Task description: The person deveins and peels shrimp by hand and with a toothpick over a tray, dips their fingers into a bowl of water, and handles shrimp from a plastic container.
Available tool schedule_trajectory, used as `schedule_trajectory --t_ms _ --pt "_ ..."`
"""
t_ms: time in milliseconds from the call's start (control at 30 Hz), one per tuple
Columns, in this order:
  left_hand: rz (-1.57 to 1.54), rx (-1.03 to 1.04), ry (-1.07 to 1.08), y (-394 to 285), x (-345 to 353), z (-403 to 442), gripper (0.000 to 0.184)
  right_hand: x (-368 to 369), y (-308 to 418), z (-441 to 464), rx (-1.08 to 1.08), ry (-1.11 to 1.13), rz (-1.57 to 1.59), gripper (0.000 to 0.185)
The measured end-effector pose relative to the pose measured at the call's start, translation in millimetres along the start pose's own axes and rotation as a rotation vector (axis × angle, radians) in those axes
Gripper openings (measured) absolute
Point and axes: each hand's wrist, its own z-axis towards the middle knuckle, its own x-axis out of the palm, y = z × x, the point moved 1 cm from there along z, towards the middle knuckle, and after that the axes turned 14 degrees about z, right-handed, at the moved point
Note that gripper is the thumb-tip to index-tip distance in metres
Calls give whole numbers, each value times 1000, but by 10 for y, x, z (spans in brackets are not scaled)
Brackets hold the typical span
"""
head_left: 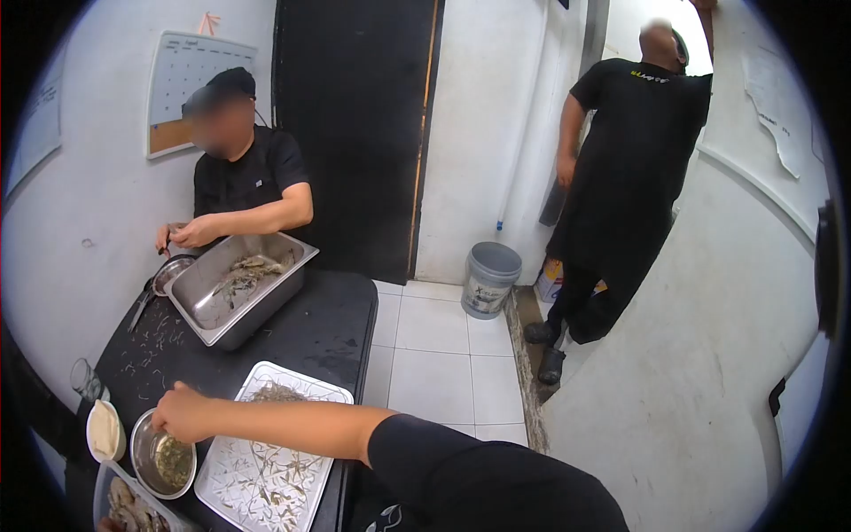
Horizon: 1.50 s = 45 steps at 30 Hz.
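Observation:
My right hand (184, 414) reaches across to the left, its fingers closed and pointing down over the rim of a round metal bowl (139, 461). Whatever it may hold is hidden. Greenish-brown wet bits (173, 463) lie in the bowl. Beneath my forearm is a white tray (213, 496) strewn with thin pale scraps and a heap of fine whisker-like strands (277, 392). At the lower left, a clear plastic container (105, 483) holds what look like shrimp (128, 505). A sliver of what seems my left hand (110, 525) shows at the bottom edge, fingers hidden.
Across the black table (341, 306), a co-worker (253, 173) handles something over a deep steel pan (199, 306) with shrimp. A white tub (106, 432) and a glass (86, 379) stand left. Another person (629, 168) stands near a grey bucket (490, 282).

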Motion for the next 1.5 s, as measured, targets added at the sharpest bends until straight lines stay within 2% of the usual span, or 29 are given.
schedule_trajectory --t_ms 100,167,200,233,267,333,433,467,500,533,633,667,733,767,833,967,1100,1167,1267,1400,1500 --pt "-100 -8 -35 156 24 25 49 -245 64 -300 7 55 -78 22" --pt "-198 -16 -60 336 77 87 49 -414 222 -581 24 319 -203 23" --pt "-112 -14 -42 386 82 104 48 -458 217 -699 15 317 -194 23" --pt "180 21 7 176 -55 -14 45 -486 153 -802 -2 322 -173 23" --pt "470 70 43 -32 -195 -135 41 -540 74 -909 -30 265 -81 22" --pt "456 98 15 -558 -365 -410 30 -689 -99 -1074 -78 110 193 29" --pt "378 25 90 -801 -437 -485 23 -912 -222 -1363 200 -253 475 23" --pt "396 23 115 -849 -452 -500 22 -919 -317 -1422 25 -387 491 22" --pt "431 26 130 -864 -476 -508 21 -942 -315 -1486 76 -473 457 23" --pt "460 32 145 -870 -483 -510 20 -944 -345 -1544 162 -528 572 23" --pt "480 29 159 -951 -463 -499 18 -943 -574 -1688 194 -647 622 23" --pt "483 6 157 -952 -466 -523 17 -987 -618 -1737 164 -642 638 22" --pt "515 110 110 -893 -444 -492 21 -1049 -607 -1776 216 -685 616 21" --pt "531 38 114 -1100 -499 -557 24 -1068 -706 -1799 213 -707 680 22" --pt "556 63 140 -953 -444 -455 25 -1128 -873 -1848 122 -634 836 25" --pt "224 -40 120 -797 -537 -457 27 -1180 -1128 -1877 112 -599 1045 27" --pt "115 -191 -64 -861 -732 -581 29 -1160 -1255 -1956 47 -708 1211 27" --pt "96 -309 -121 -853 -788 -572 29 -1185 -1258 -1996 40 -684 1233 27" --pt "300 -309 -277 -915 -706 -471 30 -1213 -1262 -2000 57 -686 1216 27" --pt "-208 -411 -367 -966 -731 -340 17 -1229 -1276 -2032 83 -685 1206 27" --pt "55 -263 -263 -1083 -855 -422 21 -1231 -1327 -2074 91 -706 1256 26"
